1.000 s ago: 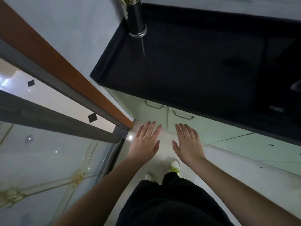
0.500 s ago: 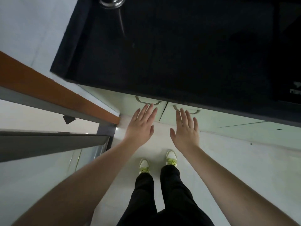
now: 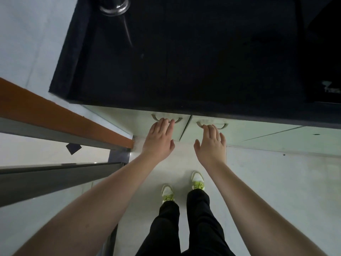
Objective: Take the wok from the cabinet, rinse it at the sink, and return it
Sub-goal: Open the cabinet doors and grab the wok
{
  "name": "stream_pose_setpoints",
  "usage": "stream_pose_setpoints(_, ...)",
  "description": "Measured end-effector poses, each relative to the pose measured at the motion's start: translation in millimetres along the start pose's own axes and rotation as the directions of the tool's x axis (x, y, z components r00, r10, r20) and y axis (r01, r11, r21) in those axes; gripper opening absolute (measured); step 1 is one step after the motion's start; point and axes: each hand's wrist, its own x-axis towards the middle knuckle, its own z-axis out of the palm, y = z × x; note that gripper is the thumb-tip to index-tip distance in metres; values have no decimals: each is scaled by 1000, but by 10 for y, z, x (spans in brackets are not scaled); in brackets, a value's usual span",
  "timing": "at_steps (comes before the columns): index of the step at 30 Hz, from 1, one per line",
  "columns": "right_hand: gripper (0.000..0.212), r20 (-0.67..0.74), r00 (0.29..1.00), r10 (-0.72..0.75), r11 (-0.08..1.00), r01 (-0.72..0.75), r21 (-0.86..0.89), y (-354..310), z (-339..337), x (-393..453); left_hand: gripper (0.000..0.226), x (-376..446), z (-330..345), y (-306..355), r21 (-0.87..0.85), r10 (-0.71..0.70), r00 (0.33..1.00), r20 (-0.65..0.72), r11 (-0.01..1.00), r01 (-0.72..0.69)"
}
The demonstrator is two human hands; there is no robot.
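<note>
Both hands out, palms down, at the cabinet doors under the black surface. Left hand open, fingertips over the left door handle. Right hand open, fingers just reaching the right door handle. Nothing gripped yet. Wok not visible; presumably behind the closed doors. Step in hand: open the cabinet. Best to hook fingers under each handle, then pull both doors out evenly, feet back from the swing.

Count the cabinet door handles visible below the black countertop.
2. The left handle sits under the left hand's fingertips; the right handle is at the right hand's fingertips. Doors farther right show none; the countertop may hide some.
</note>
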Motion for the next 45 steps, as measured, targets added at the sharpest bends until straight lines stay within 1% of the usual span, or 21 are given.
stream_pose_setpoints(3,54,-8,1000,-1,1000,1,4,31,30,-133,76,-165,6,63,-21,-31,996,83,999,33)
stream_pose_setpoints(9,57,61,998,9,999,-6,-45,155,11,-508,73,-602,-86,79,-91,-25,982,189,995,43)
stream_pose_setpoints(14,66,96,994,50,998,-47,-32,228,-24,-798,64,-937,-82,6,-105,-12,986,164,994,30)
stream_pose_setpoints(16,71,90,993,76,997,-74,-26,266,-36,-911,61,-1039,-78,-29,-97,1,989,151,995,14)
stream_pose_setpoints(18,75,78,992,101,995,-101,-15,309,-32,-1039,59,-1125,-57,-40,-104,-14,993,116,994,26)
stream_pose_setpoints(22,86,73,982,173,984,-175,31,412,-18,-1278,62,-1280,8,-24,-146,-111,992,61,982,119)
stream_pose_setpoints(24,88,61,976,208,976,-211,57,486,-3,-1370,66,-1332,11,2,-232,-199,978,57,950,207)
stream_pose_setpoints(26,87,48,968,246,965,-249,84,559,10,-1442,74,-1366,11,30,-274,-292,955,52,915,295)
stream_pose_setpoints(28,78,24,962,273,955,-273,116,608,26,-1506,81,-1387,4,66,-280,-382,924,24,885,372)
stream_pose_setpoints(30,65,-17,956,291,944,-285,166,631,59,-1555,82,-1385,22,116,-298,-464,886,20,843,448)
stream_pose_setpoints(32,50,-88,928,362,908,-329,261,614,82,-1617,82,-1377,66,188,-370,-533,845,29,780,505)
stream_pose_setpoints(33,46,-134,906,402,887,-348,304,595,91,-1654,82,-1374,80,224,-435,-571,820,24,733,523)
stream_pose_setpoints(34,47,-182,887,424,878,-353,322,580,107,-1691,83,-1371,76,258,-505,-613,790,2,682,530)
stream_pose_setpoints(35,52,-218,877,428,882,-352,313,568,112,-1729,86,-1369,62,284,-553,-645,763,-25,645,527)
stream_pose_setpoints(36,60,-236,874,424,890,-354,289,567,106,-1764,91,-1373,41,299,-570,-654,756,-44,638,518)
stream_pose_setpoints(37,68,-231,879,416,897,-356,262,581,89,-1791,94,-1374,18,302,-560,-634,771,-59,660,500)
stream_pose_setpoints(39,78,-187,906,381,916,-341,213,642,24,-1843,95,-1364,-13,278,-488,-547,833,-81,750,446)
stream_pose_setpoints(41,77,-134,945,298,946,-275,169,754,-10,-1903,86,-1326,-31,246,-364,-420,903,-90,858,362)
stream_pose_setpoints(43,73,-85,978,192,978,-184,95,907,11,-1986,76,-1275,-42,231,-208,-234,969,-75,954,214)
stream_pose_setpoints(45,72,-32,989,143,990,-143,10,1097,44,-2086,70,-1222,-48,235,-110,-48,999,-17,993,46)
